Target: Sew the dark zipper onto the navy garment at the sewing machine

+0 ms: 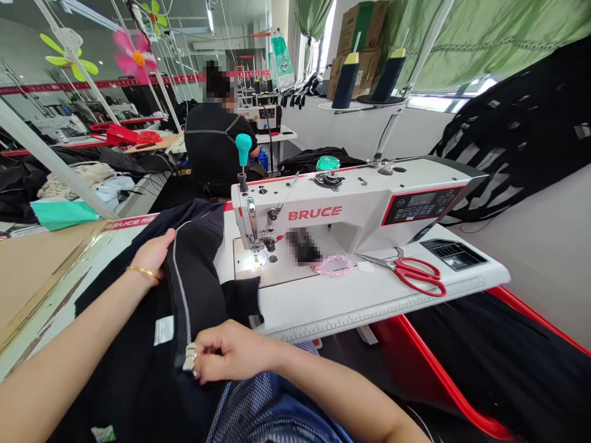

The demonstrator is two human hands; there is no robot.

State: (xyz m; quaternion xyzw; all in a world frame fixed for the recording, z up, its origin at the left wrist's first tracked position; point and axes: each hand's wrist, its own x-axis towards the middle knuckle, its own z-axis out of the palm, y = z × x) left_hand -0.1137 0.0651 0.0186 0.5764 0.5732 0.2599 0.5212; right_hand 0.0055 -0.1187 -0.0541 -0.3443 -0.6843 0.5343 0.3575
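Observation:
A black garment (133, 320) with a silver zipper (180, 277) lies over the table's left part and hangs down in front of me. My left hand (154, 253) is on the cloth beside the zipper's upper end, its fingers partly hidden by a fold. With bent fingers, my right hand (226, 352) pinches the zipper's lower end, where a pale piece shows at the fingertips. Right of the garment stands a white sewing machine (323, 203), its needle area apart from the cloth. A white label (164, 330) shows on the fabric.
Red-handled scissors (418, 275) and a pink bead bracelet (336, 266) lie on the machine bed. Two dark thread cones (346, 83) stand above. A red bin (443, 363) with dark cloth is at the lower right. A person (217, 141) sits ahead, facing away.

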